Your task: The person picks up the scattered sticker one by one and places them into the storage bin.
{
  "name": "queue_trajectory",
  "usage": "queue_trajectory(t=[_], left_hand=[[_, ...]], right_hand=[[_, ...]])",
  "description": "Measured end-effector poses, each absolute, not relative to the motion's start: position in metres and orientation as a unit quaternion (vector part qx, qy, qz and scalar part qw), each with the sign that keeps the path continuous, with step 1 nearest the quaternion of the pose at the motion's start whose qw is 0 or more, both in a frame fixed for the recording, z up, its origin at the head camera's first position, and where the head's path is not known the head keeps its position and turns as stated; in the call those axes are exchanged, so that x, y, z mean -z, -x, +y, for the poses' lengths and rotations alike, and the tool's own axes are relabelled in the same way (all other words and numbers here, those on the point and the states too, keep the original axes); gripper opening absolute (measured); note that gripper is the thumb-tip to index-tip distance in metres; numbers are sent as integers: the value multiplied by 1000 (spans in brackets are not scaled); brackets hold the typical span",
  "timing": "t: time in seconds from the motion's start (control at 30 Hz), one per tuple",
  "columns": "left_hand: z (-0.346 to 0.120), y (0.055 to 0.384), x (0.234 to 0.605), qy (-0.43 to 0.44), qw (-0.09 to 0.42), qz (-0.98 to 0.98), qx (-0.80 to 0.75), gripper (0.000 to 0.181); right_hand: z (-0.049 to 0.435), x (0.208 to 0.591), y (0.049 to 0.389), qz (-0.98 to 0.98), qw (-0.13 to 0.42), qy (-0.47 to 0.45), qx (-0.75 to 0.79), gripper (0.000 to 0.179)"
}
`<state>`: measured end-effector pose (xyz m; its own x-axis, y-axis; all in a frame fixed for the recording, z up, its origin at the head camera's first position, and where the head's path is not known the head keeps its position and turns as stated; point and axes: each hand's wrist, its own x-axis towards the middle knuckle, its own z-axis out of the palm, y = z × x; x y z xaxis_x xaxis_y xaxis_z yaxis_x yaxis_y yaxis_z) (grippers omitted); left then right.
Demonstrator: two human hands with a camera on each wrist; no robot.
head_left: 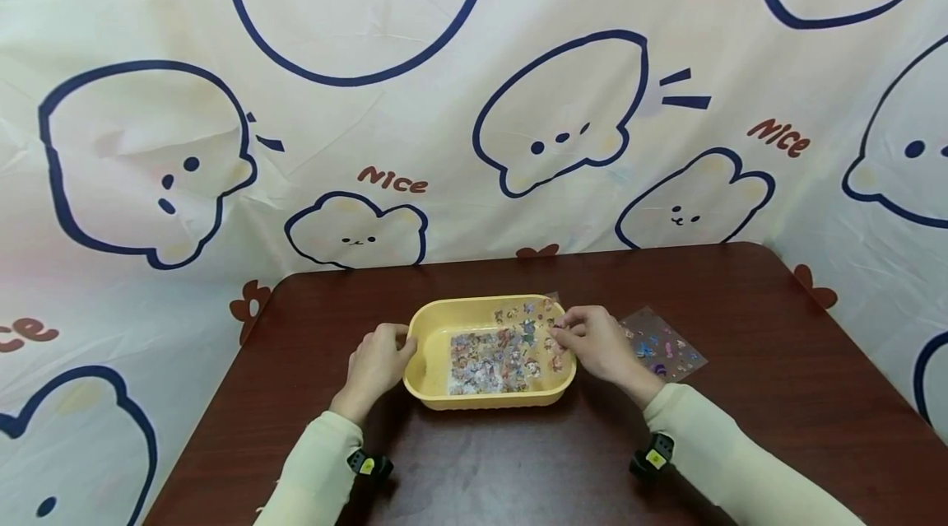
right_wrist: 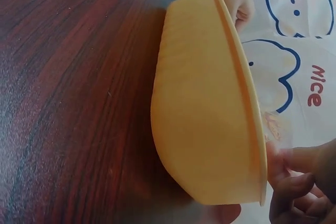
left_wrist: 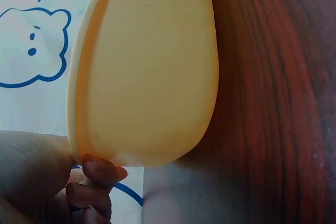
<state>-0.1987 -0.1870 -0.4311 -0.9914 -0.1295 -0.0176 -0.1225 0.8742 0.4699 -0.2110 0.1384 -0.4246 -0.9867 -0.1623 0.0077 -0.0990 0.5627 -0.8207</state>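
A yellow plastic basin (head_left: 489, 403) stands on the table, with sheets of small colourful cartoon stickers (head_left: 477, 365) lying on its bottom. At its left end my left hand (head_left: 378, 363) grips the rim, thumb on top and fingers curled under the edge, as the left wrist view shows. My right hand (head_left: 598, 343) is at the right end of the basin and pinches a clear sticker sheet (head_left: 528, 327) between thumb and fingers. That sheet slants over the right part of the basin; its corner (right_wrist: 274, 125) shows above the rim in the right wrist view.
Another clear sticker sheet (head_left: 674, 353) lies on the dark brown table (head_left: 481, 460), right of the basin and partly behind my right hand. A white cloth backdrop (head_left: 444, 123) with cartoon outlines rises along the table's back and sides.
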Motion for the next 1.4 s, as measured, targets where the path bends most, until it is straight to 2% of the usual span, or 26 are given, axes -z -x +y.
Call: queue_trajectory(t=[0.43,0.87,1.1,1.4], left_hand=[[-187,200,431,-64,7,-968,242,36],[-187,201,433,-68,1,-967,247,35],[-187,199,431,-67,2,-967,246,35],[-187,199,433,-66,8,-968,244,35]], right_hand=[[127,425,211,904,44,69,421,23],[125,422,207,920,65,110,370,32],[125,414,204,945,37,118,302,33],[130,412,204,950,24,114,291,28]])
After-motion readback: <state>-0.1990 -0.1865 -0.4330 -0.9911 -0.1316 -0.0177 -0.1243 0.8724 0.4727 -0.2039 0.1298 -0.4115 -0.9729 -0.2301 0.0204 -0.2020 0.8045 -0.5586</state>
